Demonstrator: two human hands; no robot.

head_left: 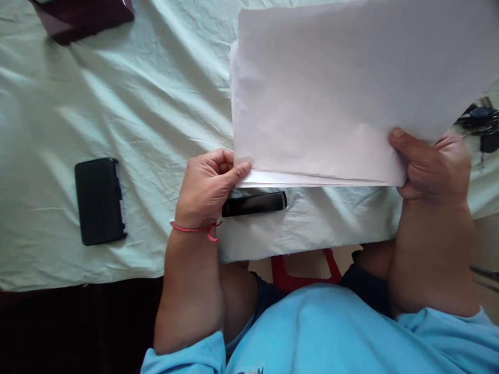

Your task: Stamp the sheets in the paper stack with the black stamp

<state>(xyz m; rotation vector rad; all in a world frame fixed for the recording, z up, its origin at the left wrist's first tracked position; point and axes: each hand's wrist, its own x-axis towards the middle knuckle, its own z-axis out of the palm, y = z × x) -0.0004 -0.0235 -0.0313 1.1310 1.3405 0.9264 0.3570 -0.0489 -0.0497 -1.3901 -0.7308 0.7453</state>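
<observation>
Between my hands is a stack of white paper sheets (319,93), its near edges slightly fanned. My left hand (212,179) pinches the near left corner, thumb on top and fingers underneath. At the near right part, my right hand (434,163) grips the sheets with its thumb lying on top; its other fingers are mostly hidden below the paper. Just under the near edge of the stack, beside my left hand, lies a slim black stapler-like object (255,204) on the cloth; its left end is partly hidden by the hand.
A pale green cloth (156,104) with wrinkles covers the table. On the left lies a black rectangular case (99,201). A dark maroon object (86,18) stands at the far left, and keys (481,122) lie at the right. Below the table edge is a red stool (283,272).
</observation>
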